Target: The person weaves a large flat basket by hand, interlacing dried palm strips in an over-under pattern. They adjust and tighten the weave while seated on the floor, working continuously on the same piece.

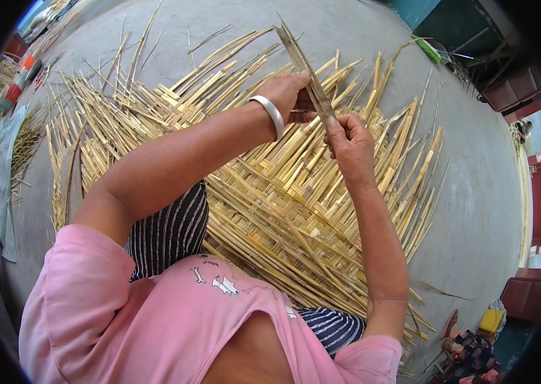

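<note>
A greyish-brown split reed (305, 67) rises at a slant between my hands, its frayed tip pointing up and away. My right hand (352, 146) pinches its lower end between thumb and fingers. Higher up, my left hand (290, 96), with a silver bangle at the wrist, closes around the same reed; its fingertips are partly hidden behind it. Below both hands spreads a half-woven reed mat (290, 198), tight in the middle, with long loose yellow strips sticking out at its edges.
Grey concrete floor (469, 192) surrounds the mat. Plastic sheeting (5, 173) and a bundle of thin stalks (26, 141) lie at the left. A person in dark patterned clothes (472, 349) is at the lower right, near a yellow container (492, 320). Reddish-brown furniture (517, 89) stands at the right.
</note>
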A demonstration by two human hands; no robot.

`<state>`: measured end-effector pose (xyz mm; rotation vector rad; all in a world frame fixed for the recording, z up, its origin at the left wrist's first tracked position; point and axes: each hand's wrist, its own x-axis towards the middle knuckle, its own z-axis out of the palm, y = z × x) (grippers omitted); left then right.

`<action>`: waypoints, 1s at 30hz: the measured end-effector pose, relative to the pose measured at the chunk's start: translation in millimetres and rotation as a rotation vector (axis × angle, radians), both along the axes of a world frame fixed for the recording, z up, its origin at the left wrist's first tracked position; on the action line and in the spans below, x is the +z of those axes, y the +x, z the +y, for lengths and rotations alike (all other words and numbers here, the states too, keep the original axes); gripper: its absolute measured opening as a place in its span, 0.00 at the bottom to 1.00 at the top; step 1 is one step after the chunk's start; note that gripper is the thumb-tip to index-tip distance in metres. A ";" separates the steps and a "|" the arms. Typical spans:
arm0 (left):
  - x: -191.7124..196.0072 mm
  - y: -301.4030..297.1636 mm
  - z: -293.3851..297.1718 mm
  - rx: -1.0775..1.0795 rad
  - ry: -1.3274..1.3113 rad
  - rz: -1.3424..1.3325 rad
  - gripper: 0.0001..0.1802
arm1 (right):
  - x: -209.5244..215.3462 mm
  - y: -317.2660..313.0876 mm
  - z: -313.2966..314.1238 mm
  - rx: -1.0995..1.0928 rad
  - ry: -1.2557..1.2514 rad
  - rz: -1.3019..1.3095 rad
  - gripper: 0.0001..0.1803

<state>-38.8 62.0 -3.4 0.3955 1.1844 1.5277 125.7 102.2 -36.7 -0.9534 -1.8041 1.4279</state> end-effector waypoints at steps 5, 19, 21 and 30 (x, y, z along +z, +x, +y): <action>4.2 -16.0 0.7 0.087 0.044 0.062 0.15 | -7.5 7.6 -5.3 -0.007 -0.026 -0.039 0.13; 15.0 -17.3 -3.6 0.103 0.087 0.068 0.20 | -10.2 17.4 -10.6 -0.064 0.440 -0.216 0.12; 15.6 -20.2 -3.2 0.099 0.079 0.073 0.21 | -19.3 20.2 -7.8 -0.055 0.421 -0.205 0.12; 17.6 -20.6 -12.0 0.056 0.039 0.310 0.21 | -23.0 25.7 -12.6 0.001 0.366 -0.235 0.11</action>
